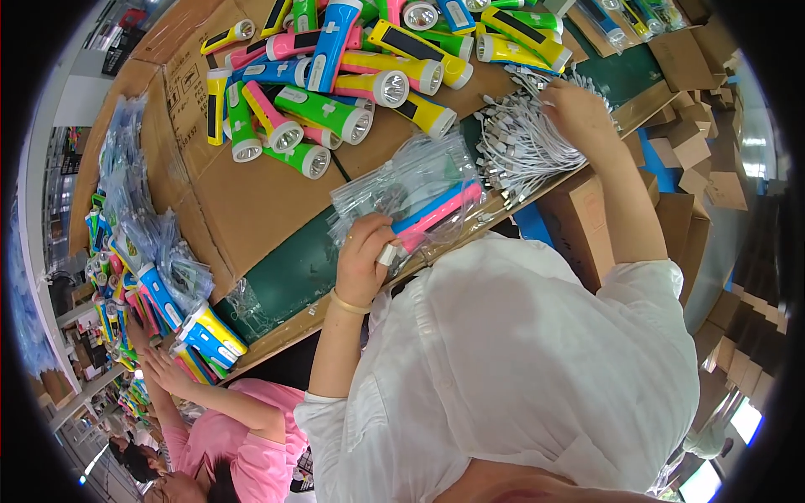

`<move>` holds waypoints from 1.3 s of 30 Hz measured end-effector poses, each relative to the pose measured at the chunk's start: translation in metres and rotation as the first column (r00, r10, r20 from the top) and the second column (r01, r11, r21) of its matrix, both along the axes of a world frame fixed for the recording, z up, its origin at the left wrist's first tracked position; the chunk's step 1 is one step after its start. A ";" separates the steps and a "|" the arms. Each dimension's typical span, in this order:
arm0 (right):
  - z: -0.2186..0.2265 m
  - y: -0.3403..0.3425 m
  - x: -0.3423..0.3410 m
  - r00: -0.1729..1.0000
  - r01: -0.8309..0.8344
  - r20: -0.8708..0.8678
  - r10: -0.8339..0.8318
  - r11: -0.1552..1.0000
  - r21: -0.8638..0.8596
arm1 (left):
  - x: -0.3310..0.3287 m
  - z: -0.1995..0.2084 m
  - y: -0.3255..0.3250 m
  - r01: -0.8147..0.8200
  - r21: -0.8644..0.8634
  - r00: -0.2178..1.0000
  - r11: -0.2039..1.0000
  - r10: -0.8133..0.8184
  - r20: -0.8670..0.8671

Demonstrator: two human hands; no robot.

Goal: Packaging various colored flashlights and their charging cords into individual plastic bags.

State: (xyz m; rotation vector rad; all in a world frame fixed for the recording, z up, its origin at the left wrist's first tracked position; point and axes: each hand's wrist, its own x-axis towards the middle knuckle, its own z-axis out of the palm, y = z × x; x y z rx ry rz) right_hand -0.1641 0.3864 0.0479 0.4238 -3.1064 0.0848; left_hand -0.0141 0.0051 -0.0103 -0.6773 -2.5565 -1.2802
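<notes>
Near the table's front edge, my left hand (362, 258) is closed round the near end of a blue flashlight (436, 208) and a pink flashlight (440, 216). Both lie over a stack of clear plastic bags (419, 168); whether they are inside one I cannot tell. A small white piece (387, 255) shows beside my left fingers. To the right, my right hand (577, 113) reaches into a heap of white USB cables (524, 147), fingers curled down on them. Its fingertips are partly hidden among the cables.
A pile of coloured flashlights (335, 80) covers the cardboard (251, 205) at the back. More clear bags (138, 184) lie to the left. A co-worker in pink (243, 427) handles flashlights (210, 335) at the lower left. Open cardboard boxes (587, 226) stand right of the table.
</notes>
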 end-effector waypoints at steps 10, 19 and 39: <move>0.015 0.054 0.002 0.984 0.158 0.118 -0.136 0.965 -0.208 | 0.010 -0.007 0.000 -0.070 -0.012 0.998 0.997 0.070 0.005; 0.072 0.000 0.006 0.976 -0.067 -0.031 0.216 0.164 -0.984 | 0.008 -0.001 0.002 -0.142 0.042 0.990 0.989 0.140 0.032; 0.023 -0.080 0.012 0.654 -0.184 0.395 0.645 0.642 -0.744 | 0.016 -0.006 0.004 -0.192 0.123 0.981 0.974 0.185 0.065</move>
